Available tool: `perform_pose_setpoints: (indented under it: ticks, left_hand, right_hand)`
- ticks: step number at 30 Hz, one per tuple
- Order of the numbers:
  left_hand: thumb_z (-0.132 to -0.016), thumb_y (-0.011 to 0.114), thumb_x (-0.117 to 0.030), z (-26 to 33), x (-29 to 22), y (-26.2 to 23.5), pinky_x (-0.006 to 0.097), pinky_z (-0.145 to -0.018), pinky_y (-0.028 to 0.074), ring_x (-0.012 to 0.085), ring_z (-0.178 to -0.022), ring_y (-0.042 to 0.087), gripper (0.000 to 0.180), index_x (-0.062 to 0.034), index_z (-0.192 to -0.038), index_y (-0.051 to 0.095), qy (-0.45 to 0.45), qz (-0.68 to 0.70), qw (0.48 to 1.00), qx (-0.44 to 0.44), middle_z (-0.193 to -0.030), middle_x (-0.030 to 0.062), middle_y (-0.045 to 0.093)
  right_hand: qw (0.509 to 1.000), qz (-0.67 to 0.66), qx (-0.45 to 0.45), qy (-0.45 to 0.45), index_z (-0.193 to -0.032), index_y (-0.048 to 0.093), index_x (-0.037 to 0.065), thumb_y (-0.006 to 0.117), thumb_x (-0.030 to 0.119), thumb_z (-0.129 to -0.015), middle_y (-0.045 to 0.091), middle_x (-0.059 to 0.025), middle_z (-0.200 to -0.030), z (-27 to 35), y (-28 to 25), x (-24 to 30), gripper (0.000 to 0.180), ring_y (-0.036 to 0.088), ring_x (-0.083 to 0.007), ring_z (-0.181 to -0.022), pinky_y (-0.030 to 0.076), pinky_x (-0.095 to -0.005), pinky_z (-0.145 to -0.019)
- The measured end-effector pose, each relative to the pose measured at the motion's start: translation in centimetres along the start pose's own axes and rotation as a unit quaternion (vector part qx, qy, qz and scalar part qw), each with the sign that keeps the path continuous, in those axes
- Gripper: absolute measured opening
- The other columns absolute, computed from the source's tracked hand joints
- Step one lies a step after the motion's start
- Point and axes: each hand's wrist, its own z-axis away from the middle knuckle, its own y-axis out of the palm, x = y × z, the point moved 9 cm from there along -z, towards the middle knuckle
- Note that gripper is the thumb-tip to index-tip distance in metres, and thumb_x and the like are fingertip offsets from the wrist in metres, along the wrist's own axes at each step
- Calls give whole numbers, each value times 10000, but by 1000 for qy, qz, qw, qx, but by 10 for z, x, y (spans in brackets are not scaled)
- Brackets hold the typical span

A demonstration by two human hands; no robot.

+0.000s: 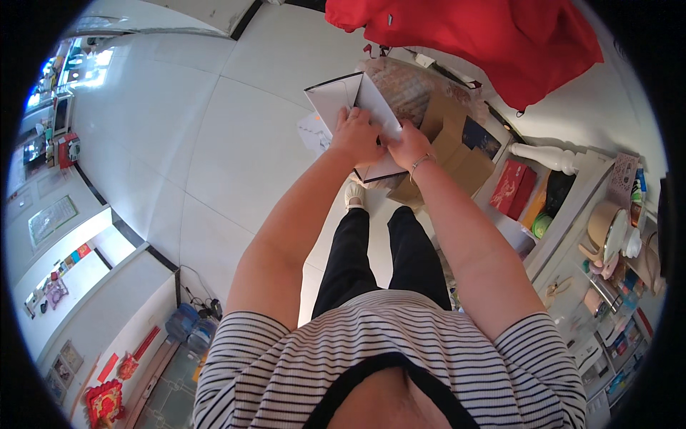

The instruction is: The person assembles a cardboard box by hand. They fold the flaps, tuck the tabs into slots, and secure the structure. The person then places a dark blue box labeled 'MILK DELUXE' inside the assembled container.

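In front of me is a white box with dark edges, its panels standing up in a V shape. My right hand grips the box's near right side, thumb along the panel, a bracelet on the wrist. My left hand lies against the box's inner side, fingers bent and close together, its thumb side near my right hand. A small dark spot shows between the two hands; I cannot make out what it is. Beside the box, to the left, a white printed sheet or panel partly shows.
Behind the box are an open brown cardboard carton and a clear plastic-wrapped bundle. Red cloth hangs at the far right. A red box and a white baluster lie by the shelf on the right. Pale tiles cover the floor.
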Motion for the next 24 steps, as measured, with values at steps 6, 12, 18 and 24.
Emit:
perform_pose_setpoints:
  ticks: [6, 12, 18, 24]
  left_hand:
    - [-718, 632, -401, -4, -3, -4, 434, -1093, 219, 286, -1133, 448, 399, -89, -961, 684, 37, -7, 999, -1, -1067, 117, 564]
    - [-747, 615, -396, -8, -3, 5, 406, -1060, 265, 248, -1059, 496, 345, -93, -902, 670, 80, -33, 996, -16, -988, 73, 581]
    - [-840, 515, -340, 3, 2, 21, 414, -1083, 238, 218, -1096, 512, 274, -170, -973, 684, 93, -129, 982, 104, -1045, 48, 603]
    - [-865, 465, -261, 3, 4, 33, 417, -1104, 197, 203, -1154, 491, 274, -237, -1021, 689, 85, -178, 966, 165, -1117, -12, 612]
  right_hand:
    - [999, 4, -25, -32, -1025, 545, 33, 572, 491, -838, 634, -215, -1036, 1, -1, 1, 495, 604, -375, -984, 485, -459, -823]
    - [999, 23, -12, -25, -1021, 574, 11, 349, 578, -917, 633, -251, -992, -10, -4, 0, 618, 602, -400, -963, 485, -475, -812]
    - [999, 20, -14, -30, -1025, 574, 0, 282, 598, -926, 631, -261, -984, -8, -1, 2, 673, 606, -411, -941, 487, -483, -800]
    - [999, 38, -21, -20, -999, 570, 7, 302, 592, -926, 640, -245, -970, -5, -3, 7, 647, 611, -408, -930, 490, -485, -794]
